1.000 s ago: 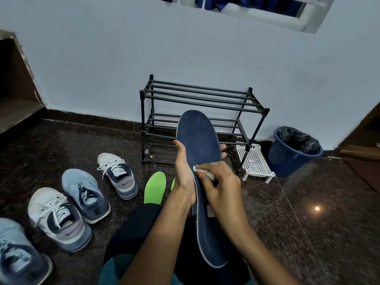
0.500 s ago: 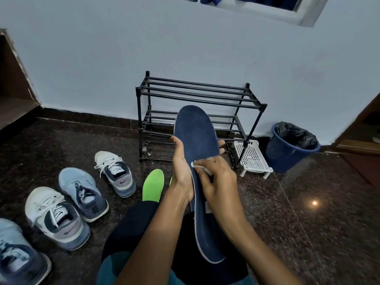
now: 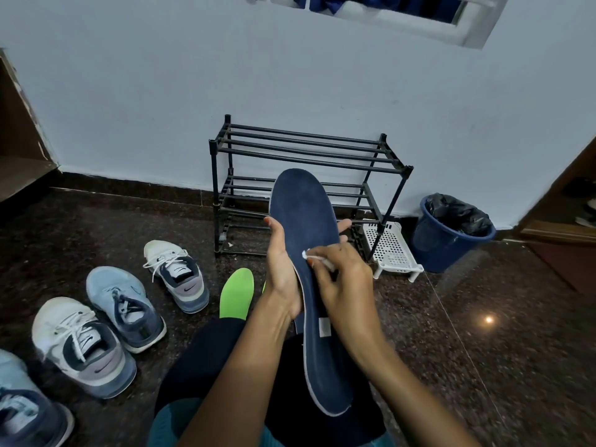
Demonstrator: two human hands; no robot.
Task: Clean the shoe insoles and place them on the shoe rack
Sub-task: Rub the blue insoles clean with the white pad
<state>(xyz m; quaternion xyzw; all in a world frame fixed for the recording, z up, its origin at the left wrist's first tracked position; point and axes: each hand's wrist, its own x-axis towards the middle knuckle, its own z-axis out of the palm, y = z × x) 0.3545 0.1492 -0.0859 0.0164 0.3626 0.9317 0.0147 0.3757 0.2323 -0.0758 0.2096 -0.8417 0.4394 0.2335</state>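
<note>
I log: matt, felt-like navy insole [image 3: 303,221] between my hands; glossy speckled stone floor [image 3: 483,350] beneath them; perforated white plastic tray [image 3: 392,253] beyond my right hand.

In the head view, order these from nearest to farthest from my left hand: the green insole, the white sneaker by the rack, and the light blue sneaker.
From the left hand, which holds the blue insole:
1. Green insole, on the floor just left of the hand.
2. White sneaker, farther left, by the shoe rack.
3. Light blue sneaker, farthest left.
</note>
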